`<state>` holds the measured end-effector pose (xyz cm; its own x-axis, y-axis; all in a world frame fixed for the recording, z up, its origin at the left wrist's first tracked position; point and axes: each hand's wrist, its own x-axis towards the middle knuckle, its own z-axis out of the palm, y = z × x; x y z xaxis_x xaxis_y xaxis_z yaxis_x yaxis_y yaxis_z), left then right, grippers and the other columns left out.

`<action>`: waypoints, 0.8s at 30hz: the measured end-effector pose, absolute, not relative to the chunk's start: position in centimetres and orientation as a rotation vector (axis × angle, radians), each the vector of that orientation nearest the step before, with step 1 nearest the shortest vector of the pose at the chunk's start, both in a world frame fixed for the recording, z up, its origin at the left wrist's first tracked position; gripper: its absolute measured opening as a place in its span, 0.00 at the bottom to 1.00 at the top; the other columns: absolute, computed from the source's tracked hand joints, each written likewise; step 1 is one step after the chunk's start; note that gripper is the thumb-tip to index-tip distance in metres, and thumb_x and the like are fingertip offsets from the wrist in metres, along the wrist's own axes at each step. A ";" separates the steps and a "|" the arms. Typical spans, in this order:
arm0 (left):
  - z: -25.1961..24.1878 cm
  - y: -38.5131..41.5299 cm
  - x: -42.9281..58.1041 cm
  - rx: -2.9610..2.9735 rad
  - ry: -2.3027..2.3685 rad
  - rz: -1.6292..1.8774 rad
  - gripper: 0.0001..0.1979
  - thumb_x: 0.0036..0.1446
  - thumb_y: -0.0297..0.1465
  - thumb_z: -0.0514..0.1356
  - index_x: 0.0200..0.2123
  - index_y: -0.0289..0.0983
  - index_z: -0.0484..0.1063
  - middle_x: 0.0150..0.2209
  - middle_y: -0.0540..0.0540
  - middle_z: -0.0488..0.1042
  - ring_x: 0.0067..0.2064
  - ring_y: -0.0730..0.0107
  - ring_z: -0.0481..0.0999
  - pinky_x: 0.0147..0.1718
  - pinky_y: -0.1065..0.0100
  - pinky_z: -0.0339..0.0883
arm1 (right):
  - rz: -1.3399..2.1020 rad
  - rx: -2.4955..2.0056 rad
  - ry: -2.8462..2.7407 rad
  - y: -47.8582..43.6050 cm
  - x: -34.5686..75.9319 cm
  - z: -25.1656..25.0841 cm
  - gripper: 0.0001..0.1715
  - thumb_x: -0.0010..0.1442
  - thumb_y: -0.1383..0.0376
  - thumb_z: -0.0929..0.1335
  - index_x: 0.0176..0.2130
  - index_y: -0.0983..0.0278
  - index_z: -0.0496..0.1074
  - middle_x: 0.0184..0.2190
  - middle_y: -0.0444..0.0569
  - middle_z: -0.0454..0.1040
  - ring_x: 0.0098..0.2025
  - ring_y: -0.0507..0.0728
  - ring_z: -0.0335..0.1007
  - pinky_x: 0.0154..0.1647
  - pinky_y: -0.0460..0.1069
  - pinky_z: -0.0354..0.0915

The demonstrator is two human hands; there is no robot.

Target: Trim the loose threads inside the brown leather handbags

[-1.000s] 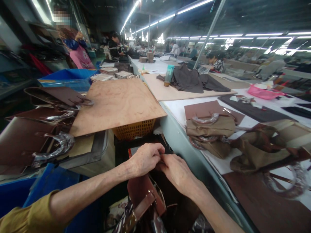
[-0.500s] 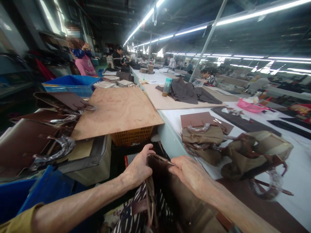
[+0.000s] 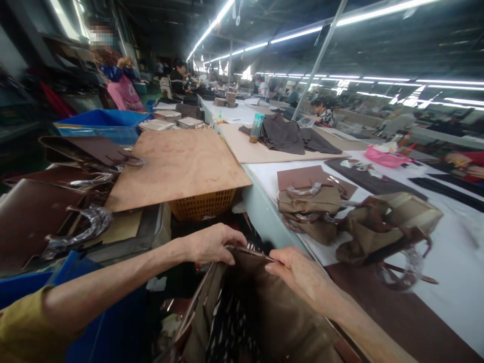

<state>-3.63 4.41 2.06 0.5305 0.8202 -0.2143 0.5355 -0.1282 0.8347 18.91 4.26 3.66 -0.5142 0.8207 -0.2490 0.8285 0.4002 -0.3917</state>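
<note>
A brown handbag (image 3: 260, 287) gapes below me at the bottom middle, its tan lining showing and a black-and-white patterned cloth (image 3: 231, 322) inside. My left hand (image 3: 217, 243) pinches the bag's far rim at its left part. Farther right on the same rim, my right hand (image 3: 297, 269) grips the edge between thumb and fingers. The bag's lower part runs out of the picture. On the white table to the right lie an olive handbag (image 3: 310, 204) and a second olive bag (image 3: 378, 227), with plastic-wrapped handles.
Brown bags (image 3: 36, 217) with wrapped handles are stacked at the left, above a blue bin (image 3: 26, 290). A wooden board (image 3: 177, 166) rests over a yellow basket (image 3: 202, 204). Dark cloth (image 3: 282, 133) and a bottle (image 3: 256, 127) stand on the table. A person in a pink apron (image 3: 124, 93) stands far left.
The bag's mouth has opened wider, showing more lining. My left hand has turned over the rim, and the patterned cloth sits deeper inside. The view has shifted slightly.
</note>
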 end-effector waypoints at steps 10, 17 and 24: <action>1.8 5.2 -1.3 2.329 1.232 0.336 0.09 0.50 0.32 0.61 0.36 0.47 0.75 0.24 0.54 0.73 0.28 0.70 0.71 0.27 0.74 0.54 | -0.584 1.518 2.647 4.8 19.4 3.3 0.18 0.60 0.58 0.63 0.23 0.64 0.71 0.20 0.43 0.70 0.25 0.51 0.64 0.24 0.46 0.49; 2.0 4.9 -0.6 2.311 1.271 0.342 0.10 0.52 0.31 0.57 0.36 0.47 0.75 0.26 0.54 0.74 0.28 0.72 0.70 0.27 0.74 0.53 | -0.206 1.515 2.733 4.9 18.2 2.5 0.09 0.58 0.60 0.66 0.35 0.61 0.73 0.27 0.47 0.76 0.29 0.55 0.70 0.26 0.46 0.52; 1.9 4.9 -0.3 2.267 1.282 0.365 0.09 0.54 0.31 0.56 0.35 0.46 0.76 0.25 0.54 0.74 0.28 0.73 0.70 0.27 0.75 0.55 | -0.179 1.458 2.811 5.1 18.3 1.8 0.12 0.60 0.60 0.63 0.32 0.62 0.73 0.23 0.47 0.75 0.25 0.53 0.69 0.24 0.46 0.51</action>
<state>-0.35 4.87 1.90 0.5191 0.8546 -0.0146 0.7187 -0.4271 0.5487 18.32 5.12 1.81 -0.5770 0.8164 -0.0257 0.8130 0.5710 -0.1138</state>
